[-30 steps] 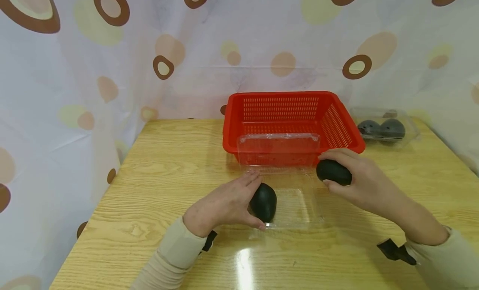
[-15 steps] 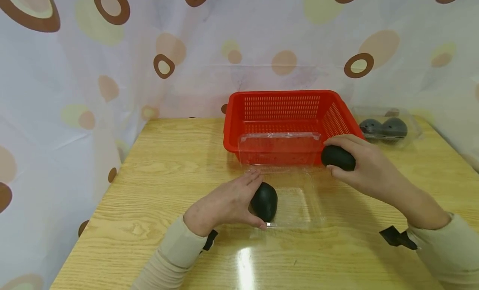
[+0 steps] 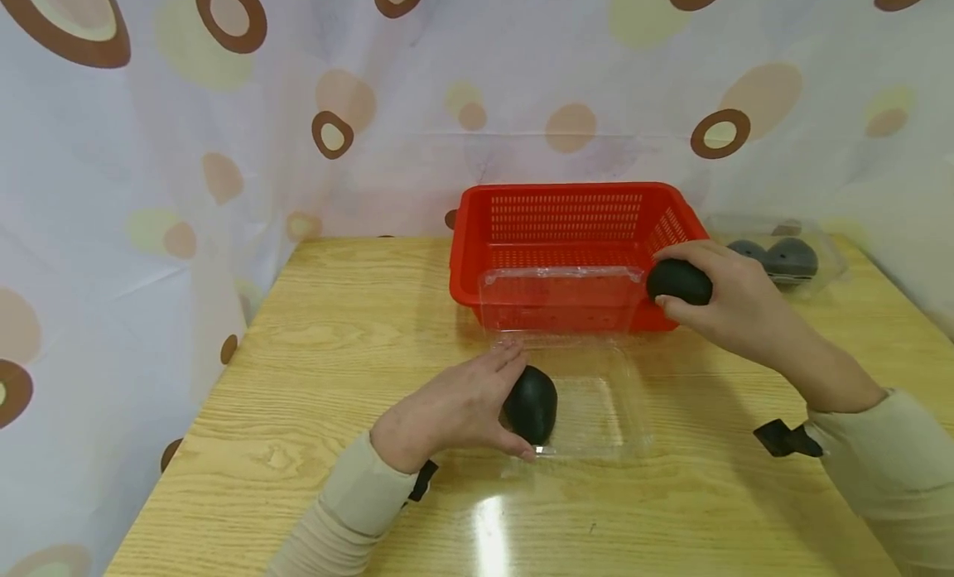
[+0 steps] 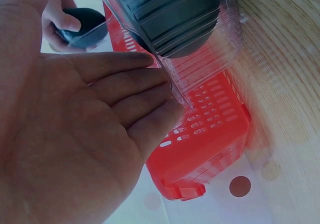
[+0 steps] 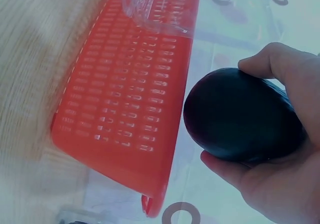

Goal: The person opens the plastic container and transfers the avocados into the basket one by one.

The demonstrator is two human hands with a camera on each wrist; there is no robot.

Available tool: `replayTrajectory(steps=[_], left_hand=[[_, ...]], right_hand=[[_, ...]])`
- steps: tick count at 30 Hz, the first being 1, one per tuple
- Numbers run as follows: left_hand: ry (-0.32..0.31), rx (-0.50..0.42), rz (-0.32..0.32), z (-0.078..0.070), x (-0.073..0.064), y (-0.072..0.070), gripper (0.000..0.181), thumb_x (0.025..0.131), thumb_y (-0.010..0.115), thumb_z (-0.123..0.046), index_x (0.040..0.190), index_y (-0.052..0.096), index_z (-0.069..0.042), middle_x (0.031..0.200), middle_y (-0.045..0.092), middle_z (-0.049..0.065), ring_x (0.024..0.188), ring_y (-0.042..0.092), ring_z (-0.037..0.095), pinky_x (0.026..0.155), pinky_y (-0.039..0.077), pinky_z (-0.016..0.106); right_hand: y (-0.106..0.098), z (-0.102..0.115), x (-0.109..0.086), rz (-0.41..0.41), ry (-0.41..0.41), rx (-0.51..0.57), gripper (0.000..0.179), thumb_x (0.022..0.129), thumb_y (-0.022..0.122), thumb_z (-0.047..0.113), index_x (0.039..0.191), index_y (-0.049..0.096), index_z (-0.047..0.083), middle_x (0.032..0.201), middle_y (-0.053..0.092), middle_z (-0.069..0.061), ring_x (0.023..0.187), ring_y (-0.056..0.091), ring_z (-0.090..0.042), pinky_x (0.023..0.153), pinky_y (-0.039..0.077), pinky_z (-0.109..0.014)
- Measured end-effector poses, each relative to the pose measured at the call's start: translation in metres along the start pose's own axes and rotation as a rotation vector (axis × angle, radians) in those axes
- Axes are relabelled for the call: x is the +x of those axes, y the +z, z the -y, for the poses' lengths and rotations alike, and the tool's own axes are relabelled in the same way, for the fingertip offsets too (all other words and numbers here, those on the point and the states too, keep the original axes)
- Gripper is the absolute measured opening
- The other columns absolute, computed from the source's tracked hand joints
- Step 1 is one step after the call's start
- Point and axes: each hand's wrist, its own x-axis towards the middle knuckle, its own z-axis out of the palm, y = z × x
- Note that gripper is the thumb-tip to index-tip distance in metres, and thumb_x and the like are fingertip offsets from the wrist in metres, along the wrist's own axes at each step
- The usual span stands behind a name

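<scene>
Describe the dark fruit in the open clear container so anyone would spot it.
Start at the red basket on the wooden table. In front of it stands an open clear container with the dark oval fruit in its left half, beside the left hand. Only this one lies there; another is in the right hand, a pair in the far container.

Wood-grain table (image 3: 335, 329): red slotted plastic basket (image 3: 464, 250) at back, open clear plastic clamshell (image 3: 589, 411) just in front, second clear plastic box (image 3: 829, 266) at back right.
</scene>
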Motion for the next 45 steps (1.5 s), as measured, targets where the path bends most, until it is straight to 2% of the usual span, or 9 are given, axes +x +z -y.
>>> replayTrajectory(steps=[5, 12, 21, 33, 45], left_hand=[[0.001, 0.015, -0.003, -0.001, 0.0, 0.0, 0.112, 0.072, 0.078, -0.064, 0.154, 0.032, -0.003, 0.163, 0.027, 0.015, 0.152, 0.025, 0.025, 0.12, 0.032, 0.034], [0.0, 0.017, 0.002, -0.001, -0.001, 0.001, 0.112, 0.073, 0.078, -0.064, 0.154, 0.031, -0.003, 0.163, 0.026, 0.014, 0.152, 0.024, 0.024, 0.12, 0.031, 0.034], [0.004, 0.021, 0.002, 0.0, -0.001, 0.001, 0.112, 0.073, 0.078, -0.064, 0.154, 0.032, -0.002, 0.163, 0.027, 0.015, 0.152, 0.023, 0.024, 0.122, 0.028, 0.032], [0.003, 0.028, -0.01, 0.001, -0.001, 0.001, 0.111, 0.073, 0.078, -0.064, 0.153, 0.033, -0.002, 0.162, 0.029, 0.015, 0.151, 0.027, 0.024, 0.121, 0.03, 0.033], [-0.006, 0.023, -0.001, -0.001, -0.001, 0.002, 0.111, 0.073, 0.078, -0.064, 0.154, 0.032, -0.003, 0.163, 0.026, 0.014, 0.152, 0.024, 0.024, 0.121, 0.03, 0.032]], right_hand=[[0.003, -0.005, 0.006, 0.01, 0.019, -0.006, 0.043, 0.086, 0.071, 0.014, 0.128, 0.059, 0.009, 0.125, 0.06, -0.016, 0.096, 0.058, -0.034, 0.071, 0.052, -0.046], [0.007, -0.008, 0.018, 0.032, 0.041, 0.004, 0.041, 0.089, 0.07, 0.018, 0.127, 0.059, 0.009, 0.119, 0.06, -0.015, 0.091, 0.058, -0.033, 0.067, 0.05, -0.039], [0.017, -0.015, 0.033, 0.069, 0.063, 0.03, 0.044, 0.092, 0.069, 0.025, 0.13, 0.056, 0.008, 0.122, 0.06, -0.017, 0.096, 0.059, -0.034, 0.073, 0.054, -0.045], [0.029, -0.021, 0.053, 0.173, 0.111, 0.032, 0.048, 0.093, 0.067, 0.031, 0.131, 0.053, 0.003, 0.125, 0.057, -0.019, 0.098, 0.057, -0.034, 0.075, 0.054, -0.045], [0.044, -0.027, 0.066, 0.245, 0.159, 0.017, 0.045, 0.091, 0.068, 0.029, 0.12, 0.051, -0.001, 0.11, 0.059, -0.02, 0.092, 0.053, -0.031, 0.073, 0.044, -0.037]])
